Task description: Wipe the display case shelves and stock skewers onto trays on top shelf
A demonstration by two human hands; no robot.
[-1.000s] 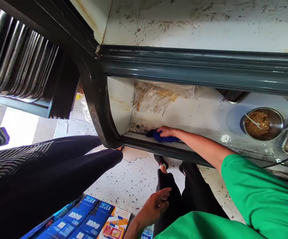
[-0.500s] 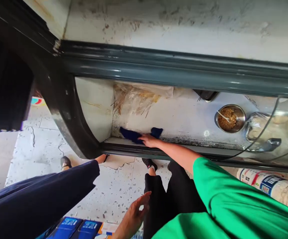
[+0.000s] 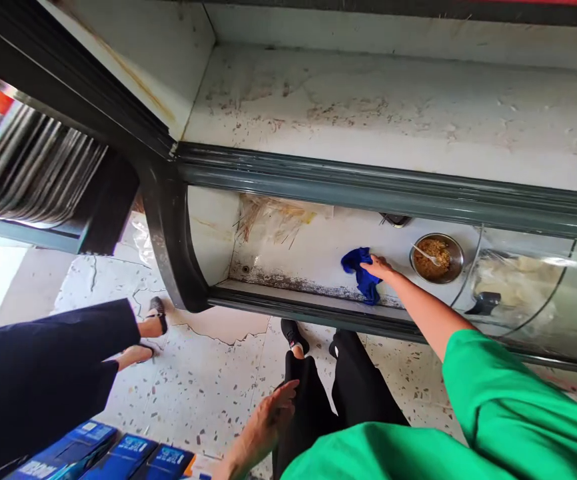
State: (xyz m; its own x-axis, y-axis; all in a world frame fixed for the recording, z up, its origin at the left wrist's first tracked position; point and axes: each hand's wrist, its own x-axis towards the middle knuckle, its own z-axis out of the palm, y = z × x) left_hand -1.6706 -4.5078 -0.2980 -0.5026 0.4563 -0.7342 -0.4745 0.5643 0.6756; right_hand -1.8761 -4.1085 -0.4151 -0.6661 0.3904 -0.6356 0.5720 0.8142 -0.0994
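My right hand (image 3: 379,268) reaches down into the display case and grips a crumpled dark blue cloth (image 3: 363,275). The cloth lies against the white case floor (image 3: 308,250), its lower end on the dark grime strip near the front edge. To the right of that hand stands a steel bowl (image 3: 461,268) of crumbly brown food (image 3: 433,263) with a white spoon (image 3: 426,255) in it. My left hand (image 3: 273,417) hangs in front of my black trousers, slightly blurred. Its fingers are loosely stretched and hold nothing.
A clear bag of thin sticks (image 3: 278,217) lies at the case's back left. Curved glass (image 3: 528,300) covers the right end, with pale wrapped food beneath. A person in dark trousers (image 3: 43,360) stands at left, above blue boxes (image 3: 118,457). Stacked trays (image 3: 43,170) sit beyond the frame.
My right hand has moved the cloth rightward along the case floor, from the left corner toward the bowl. The view has shifted, showing more upper shelf. The other person's legs have moved left.
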